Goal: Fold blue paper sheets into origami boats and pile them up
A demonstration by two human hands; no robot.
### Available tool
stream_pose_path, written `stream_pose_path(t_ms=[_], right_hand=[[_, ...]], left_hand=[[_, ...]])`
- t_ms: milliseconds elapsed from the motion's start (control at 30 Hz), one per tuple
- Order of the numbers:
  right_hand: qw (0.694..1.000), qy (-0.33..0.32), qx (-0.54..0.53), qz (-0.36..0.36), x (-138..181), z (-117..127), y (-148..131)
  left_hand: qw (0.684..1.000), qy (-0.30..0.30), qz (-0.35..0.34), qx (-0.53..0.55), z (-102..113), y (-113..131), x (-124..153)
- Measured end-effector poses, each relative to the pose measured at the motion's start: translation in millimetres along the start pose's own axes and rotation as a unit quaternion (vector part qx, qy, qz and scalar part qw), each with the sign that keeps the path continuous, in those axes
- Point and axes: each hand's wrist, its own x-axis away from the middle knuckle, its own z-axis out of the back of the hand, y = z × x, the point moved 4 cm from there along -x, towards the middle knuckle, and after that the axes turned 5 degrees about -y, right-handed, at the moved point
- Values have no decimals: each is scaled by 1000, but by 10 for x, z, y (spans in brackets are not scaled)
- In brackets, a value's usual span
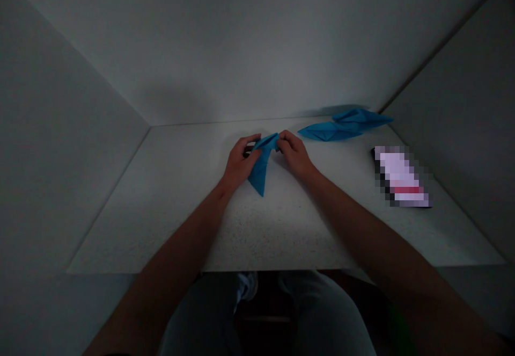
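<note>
A piece of folded blue paper [260, 169] is held between my two hands above the middle of the white table, one pointed flap hanging down toward me. My left hand [242, 158] grips its left side, thumb in front and fingers behind. With its fingertips pinched together, my right hand [293, 151] holds the upper right end of the same paper. Two more folded blue paper shapes, a nearer one [328, 131] and a farther one [362, 117], lie to the right by the back wall, long and pointed, partly overlapping.
On the right side of the table [181, 184] lies a phone [402, 178], its screen blurred into blocks. White walls [257, 44] close in the back and both sides. My legs [325, 313] are below the table's front edge.
</note>
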Motion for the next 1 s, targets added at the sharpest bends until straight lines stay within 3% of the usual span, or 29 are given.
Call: stream_pose_path(t_ms=[300,467,600,800,1000], right_hand=[[994,52,-72,-62,-86,91,130],[989,63,-114,-68,-92,84,200],[990,74,-95,-71,-59,105,197],[992,77,-82,-63,-13,74,92],[999,46,-9,-8,51,-6,-52]], left_hand=[[995,80,52,-6,127,-20,-36],[995,82,49,-16,134,-33,-44],[997,81,4,-11,111,36,-14],[990,26,-68,-120,63,119,18],[981,-35,-76,-175,-8,65,-3]])
